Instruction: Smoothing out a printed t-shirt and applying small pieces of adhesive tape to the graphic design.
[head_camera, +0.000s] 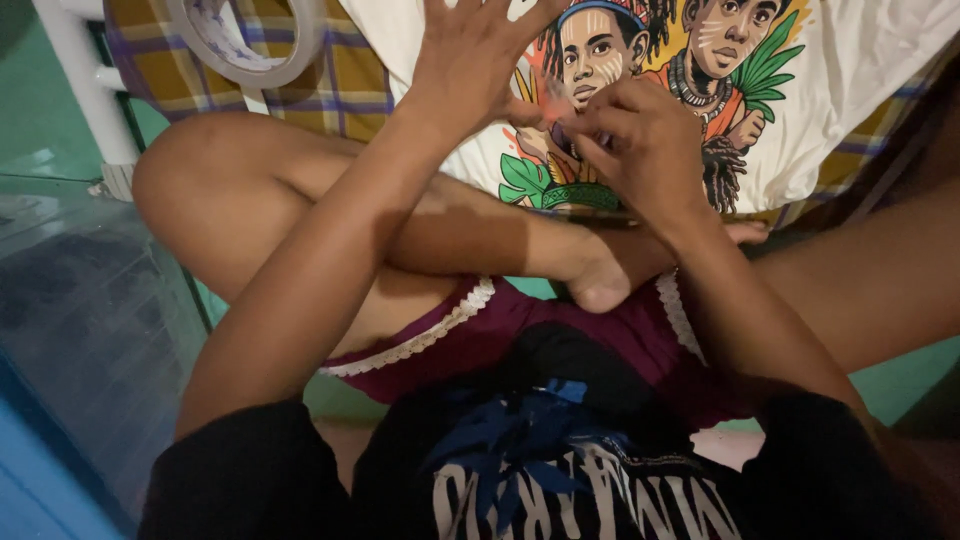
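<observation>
A white T-shirt with a colourful print of faces and green leaves lies spread over a yellow checked cloth in front of my crossed legs. My left hand rests flat on the shirt with its fingers spread, holding nothing. My right hand sits just right of it, over the print. Its fingertips are pinched on a small blurred pinkish piece by my left thumb. What that piece is cannot be made out.
A roll of clear tape lies on the checked cloth at the top left, next to a white post. A thin dark strip runs along the shirt's near edge. A clear plastic sheet covers the floor at left.
</observation>
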